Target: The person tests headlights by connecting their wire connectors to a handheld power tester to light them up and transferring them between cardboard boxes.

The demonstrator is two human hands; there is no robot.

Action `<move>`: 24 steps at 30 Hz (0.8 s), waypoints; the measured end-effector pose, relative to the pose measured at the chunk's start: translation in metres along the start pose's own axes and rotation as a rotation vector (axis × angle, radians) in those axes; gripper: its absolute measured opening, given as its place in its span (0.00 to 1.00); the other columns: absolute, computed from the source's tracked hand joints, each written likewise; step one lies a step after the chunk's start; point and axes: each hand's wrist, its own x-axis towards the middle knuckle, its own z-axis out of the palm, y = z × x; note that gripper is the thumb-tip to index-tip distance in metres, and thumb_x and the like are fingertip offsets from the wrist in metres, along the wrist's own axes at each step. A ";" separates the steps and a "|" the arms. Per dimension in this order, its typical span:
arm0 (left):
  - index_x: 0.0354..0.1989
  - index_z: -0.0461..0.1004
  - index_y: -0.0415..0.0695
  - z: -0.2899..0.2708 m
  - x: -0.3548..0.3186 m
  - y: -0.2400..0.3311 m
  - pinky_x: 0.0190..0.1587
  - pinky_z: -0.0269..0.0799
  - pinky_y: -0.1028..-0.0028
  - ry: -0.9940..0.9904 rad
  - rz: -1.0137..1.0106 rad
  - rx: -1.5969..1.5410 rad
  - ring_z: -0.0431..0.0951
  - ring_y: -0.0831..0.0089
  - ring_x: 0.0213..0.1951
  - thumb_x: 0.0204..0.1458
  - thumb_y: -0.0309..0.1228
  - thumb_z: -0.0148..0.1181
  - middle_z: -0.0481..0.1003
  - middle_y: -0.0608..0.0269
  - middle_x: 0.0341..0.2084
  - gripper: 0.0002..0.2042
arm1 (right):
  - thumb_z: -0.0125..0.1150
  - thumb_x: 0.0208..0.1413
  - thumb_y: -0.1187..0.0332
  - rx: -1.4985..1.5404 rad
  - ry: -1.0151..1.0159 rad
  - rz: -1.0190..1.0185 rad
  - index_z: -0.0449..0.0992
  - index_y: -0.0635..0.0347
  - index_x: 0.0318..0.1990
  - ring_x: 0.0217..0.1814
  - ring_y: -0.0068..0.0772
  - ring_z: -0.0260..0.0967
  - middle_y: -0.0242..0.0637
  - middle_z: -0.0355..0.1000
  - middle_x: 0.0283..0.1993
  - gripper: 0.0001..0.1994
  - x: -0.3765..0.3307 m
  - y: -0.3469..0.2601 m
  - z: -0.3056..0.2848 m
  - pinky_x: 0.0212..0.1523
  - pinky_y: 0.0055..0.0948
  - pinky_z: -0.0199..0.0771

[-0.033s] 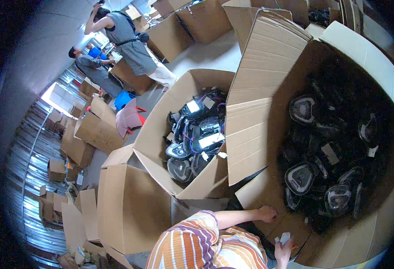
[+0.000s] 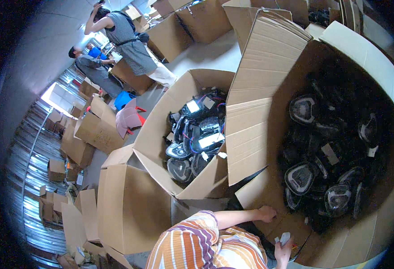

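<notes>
My left hand (image 2: 266, 214) is curled closed at the near inner side of a large cardboard box (image 2: 248, 116). Its fingers face away, so anything inside them is hidden. Below it, my right hand (image 2: 284, 250) pinches a small white plastic piece (image 2: 285, 237). Thin coloured wires show beside those fingers, but I cannot tell whether they join it. Inside the large box lies a dark heap of black housings with clear rounded covers, including one clear-covered unit (image 2: 301, 178) near the hands. Both hands are apart from this heap.
A second open box (image 2: 156, 157) holds similar black units with wires. An upright carton (image 2: 145, 208) stands at left. More cartons (image 2: 99, 127) line the metal wall, near a pink-backed chair (image 2: 126, 117). Two people (image 2: 132, 45) (image 2: 96, 71) stand at the far left, with another person beyond.
</notes>
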 end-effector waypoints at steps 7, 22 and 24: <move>0.24 0.69 0.42 0.020 0.000 -0.015 0.27 0.64 0.62 0.117 0.131 0.029 0.69 0.57 0.25 0.34 0.34 0.44 0.68 0.51 0.19 0.11 | 0.45 0.33 0.74 0.150 0.013 0.026 0.49 0.69 0.45 0.44 0.46 0.54 0.53 0.56 0.40 0.26 0.001 0.003 0.005 0.43 0.30 0.53; 0.22 0.68 0.40 0.006 -0.002 -0.002 0.27 0.65 0.62 0.045 -0.003 0.017 0.69 0.57 0.25 0.35 0.36 0.45 0.68 0.51 0.20 0.12 | 0.45 0.32 0.75 0.121 0.027 -0.014 0.53 0.68 0.42 0.42 0.43 0.56 0.51 0.57 0.38 0.22 -0.001 0.000 0.002 0.41 0.30 0.55; 0.23 0.68 0.39 0.001 -0.002 0.002 0.28 0.65 0.63 0.010 -0.015 0.010 0.69 0.57 0.26 0.34 0.36 0.45 0.69 0.52 0.20 0.12 | 0.45 0.32 0.75 0.124 0.035 -0.039 0.52 0.69 0.42 0.43 0.42 0.55 0.51 0.57 0.39 0.23 -0.001 0.000 0.001 0.41 0.30 0.55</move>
